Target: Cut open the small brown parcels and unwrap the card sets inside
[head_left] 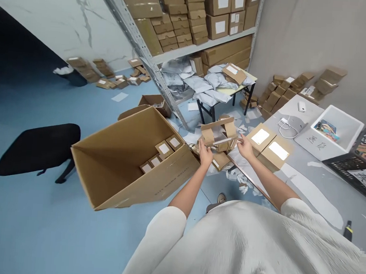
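Between my hands is a small brown cardboard box (208, 135) with its flaps standing up, held over the gap between a large carton and the table. My left hand (205, 154) is closed on its near left edge. The fingers of my right hand (245, 147) pinch its right side. What lies inside the box is hard to make out. Left of my left hand stands the large open carton (105, 177), with several small labelled boxes (164, 149) along its right side. Two labelled cardboard boxes (272, 149) sit on the table beside my right hand.
The grey table (311, 183) bears a white foam box (333, 135), a black crate (344, 165), a cable (287, 127) and a utility knife (348, 231). Behind are a loaded shelf (205, 42) and a small table with grey parcels (218, 81). Paper scraps litter the floor; a black chair (41, 148) stands left.
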